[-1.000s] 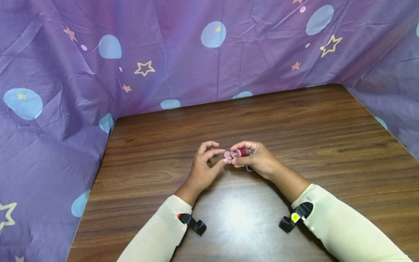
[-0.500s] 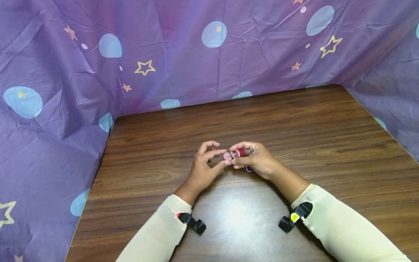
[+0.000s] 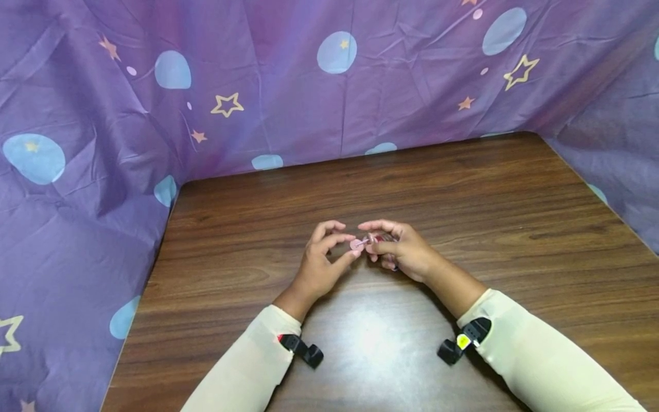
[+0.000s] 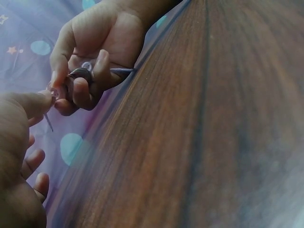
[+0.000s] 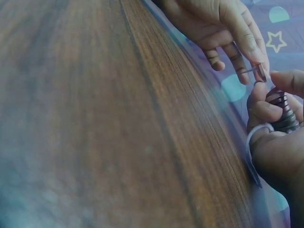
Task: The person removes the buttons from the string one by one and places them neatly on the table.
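The left hand [image 3: 319, 260] pinches a small pink disc [image 3: 356, 245] between thumb and forefinger; its remaining fingers are loosely bent and spread apart. The right hand [image 3: 412, 252] is just beside it, with fingers curled round a stack of ribbed, dark reddish and grey discs [image 5: 283, 111], which are partly hidden by the fingers. The stack is tilted in the grasp.

A thin pale purple cord [image 5: 248, 143] hangs in a curve beside the right hand. A length of it also shows between the pink disc and the right hand in the head view, and a short end extends beyond the disc in both wrist views. How many discs the stack contains cannot be told.

Both hands, with the disc and stack, are held over the middle of a dark wood-grain table [image 3: 247, 206]. Cream sleeves [image 3: 540, 355] cover the forearms, and a black wrist device [image 3: 304, 350] is fitted over each cuff. Behind the table hangs a creased purple cloth [image 3: 288, 68] printed with stars and pale blue ovals.
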A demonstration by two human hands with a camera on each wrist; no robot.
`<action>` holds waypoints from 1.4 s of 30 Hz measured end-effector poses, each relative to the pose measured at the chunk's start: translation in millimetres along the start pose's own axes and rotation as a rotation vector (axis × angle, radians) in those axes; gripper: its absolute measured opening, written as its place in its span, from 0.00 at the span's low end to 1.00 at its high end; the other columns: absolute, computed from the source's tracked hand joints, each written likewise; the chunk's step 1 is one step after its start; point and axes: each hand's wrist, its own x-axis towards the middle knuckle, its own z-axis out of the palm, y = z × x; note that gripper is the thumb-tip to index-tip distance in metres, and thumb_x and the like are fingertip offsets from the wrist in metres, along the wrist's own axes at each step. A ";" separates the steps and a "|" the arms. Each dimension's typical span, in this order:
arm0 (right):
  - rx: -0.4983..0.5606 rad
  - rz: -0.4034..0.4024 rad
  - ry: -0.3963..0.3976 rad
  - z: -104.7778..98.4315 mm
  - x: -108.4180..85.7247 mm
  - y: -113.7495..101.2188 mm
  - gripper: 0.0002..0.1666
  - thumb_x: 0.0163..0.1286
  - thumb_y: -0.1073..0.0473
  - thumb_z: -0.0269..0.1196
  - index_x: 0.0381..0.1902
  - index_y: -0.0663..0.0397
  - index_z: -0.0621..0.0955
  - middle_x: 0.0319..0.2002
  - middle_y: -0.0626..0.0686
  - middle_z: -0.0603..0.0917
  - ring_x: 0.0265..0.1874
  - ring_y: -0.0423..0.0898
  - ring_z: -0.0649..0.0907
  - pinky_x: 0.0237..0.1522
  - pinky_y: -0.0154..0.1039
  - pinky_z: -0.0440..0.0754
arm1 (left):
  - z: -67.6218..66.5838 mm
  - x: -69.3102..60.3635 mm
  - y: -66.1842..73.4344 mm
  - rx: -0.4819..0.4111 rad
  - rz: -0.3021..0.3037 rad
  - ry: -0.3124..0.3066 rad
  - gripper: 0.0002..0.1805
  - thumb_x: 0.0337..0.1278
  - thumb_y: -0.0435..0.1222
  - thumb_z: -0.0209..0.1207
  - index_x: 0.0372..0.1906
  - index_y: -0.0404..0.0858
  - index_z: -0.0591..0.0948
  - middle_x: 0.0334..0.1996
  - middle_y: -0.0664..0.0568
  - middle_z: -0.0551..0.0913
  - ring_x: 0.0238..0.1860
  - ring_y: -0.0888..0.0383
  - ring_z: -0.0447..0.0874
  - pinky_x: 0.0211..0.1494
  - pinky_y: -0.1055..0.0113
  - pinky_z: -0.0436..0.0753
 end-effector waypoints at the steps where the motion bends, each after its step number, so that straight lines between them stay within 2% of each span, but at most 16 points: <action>1: 0.004 -0.002 -0.005 -0.4 -0.5 0.1 0.28 0.73 0.74 0.63 0.70 0.65 0.78 0.33 0.50 0.87 0.27 0.40 0.81 0.22 0.28 0.72 | 0.0 -0.2 0.0 0.000 0.000 -0.001 0.13 0.62 0.32 0.76 0.50 0.34 0.91 0.63 0.39 0.81 0.59 0.43 0.83 0.52 0.51 0.84; 7: -0.006 -0.008 -0.008 -1.7 -0.3 1.8 0.18 0.75 0.72 0.61 0.58 0.55 0.86 0.33 0.52 0.88 0.27 0.40 0.80 0.21 0.28 0.68 | 0.7 -0.6 -2.4 -0.004 0.004 0.002 0.13 0.62 0.32 0.76 0.50 0.34 0.91 0.63 0.40 0.81 0.60 0.42 0.83 0.54 0.51 0.85; 11: -0.015 0.010 -0.008 -1.4 0.2 1.6 0.14 0.74 0.72 0.61 0.53 0.56 0.84 0.34 0.50 0.88 0.26 0.40 0.79 0.19 0.28 0.66 | 0.0 -0.4 -1.7 -0.005 -0.018 -0.012 0.14 0.62 0.33 0.76 0.51 0.34 0.91 0.64 0.40 0.80 0.62 0.43 0.82 0.56 0.52 0.84; 16: -0.028 0.034 -0.007 0.0 0.1 1.5 0.10 0.74 0.70 0.64 0.48 0.53 0.82 0.29 0.47 0.83 0.22 0.39 0.77 0.18 0.28 0.64 | 1.2 -0.8 -2.6 -0.012 -0.028 -0.019 0.13 0.63 0.33 0.76 0.50 0.34 0.91 0.64 0.39 0.81 0.64 0.43 0.82 0.58 0.56 0.83; 20: -0.062 0.034 0.019 0.1 0.0 1.6 0.10 0.74 0.69 0.67 0.50 0.54 0.83 0.26 0.45 0.81 0.21 0.39 0.76 0.18 0.29 0.65 | 2.0 -0.6 -3.8 -0.009 -0.016 -0.019 0.13 0.63 0.33 0.76 0.51 0.34 0.91 0.63 0.39 0.81 0.62 0.44 0.82 0.57 0.53 0.84; 25: -0.099 0.020 0.040 0.1 -0.5 1.0 0.13 0.73 0.69 0.68 0.53 0.54 0.86 0.27 0.45 0.84 0.21 0.38 0.77 0.18 0.29 0.67 | 1.9 -0.1 -4.5 -0.003 -0.006 -0.019 0.13 0.63 0.33 0.76 0.51 0.34 0.91 0.63 0.39 0.80 0.62 0.44 0.82 0.57 0.53 0.84; 31: -0.157 0.009 0.076 0.6 -0.6 0.2 0.10 0.70 0.68 0.71 0.45 0.48 0.89 0.22 0.47 0.83 0.18 0.38 0.76 0.17 0.30 0.68 | 1.3 0.1 -3.9 -0.002 0.001 -0.003 0.14 0.64 0.33 0.75 0.52 0.34 0.91 0.63 0.38 0.81 0.65 0.40 0.82 0.64 0.60 0.81; 35: -0.185 0.001 0.092 1.9 -0.6 -0.9 0.06 0.71 0.67 0.71 0.40 0.49 0.87 0.19 0.45 0.79 0.17 0.38 0.74 0.16 0.30 0.68 | 1.0 0.3 -4.1 -0.003 -0.020 -0.007 0.14 0.64 0.33 0.75 0.52 0.34 0.91 0.64 0.39 0.80 0.67 0.41 0.81 0.68 0.58 0.81; 42: -0.208 -0.012 0.108 2.6 -0.5 -1.9 0.10 0.74 0.66 0.69 0.35 0.43 0.86 0.19 0.46 0.78 0.16 0.38 0.72 0.16 0.31 0.67 | 0.5 0.8 -4.4 -0.015 -0.033 -0.006 0.14 0.64 0.33 0.75 0.53 0.35 0.91 0.64 0.38 0.79 0.67 0.41 0.81 0.63 0.50 0.85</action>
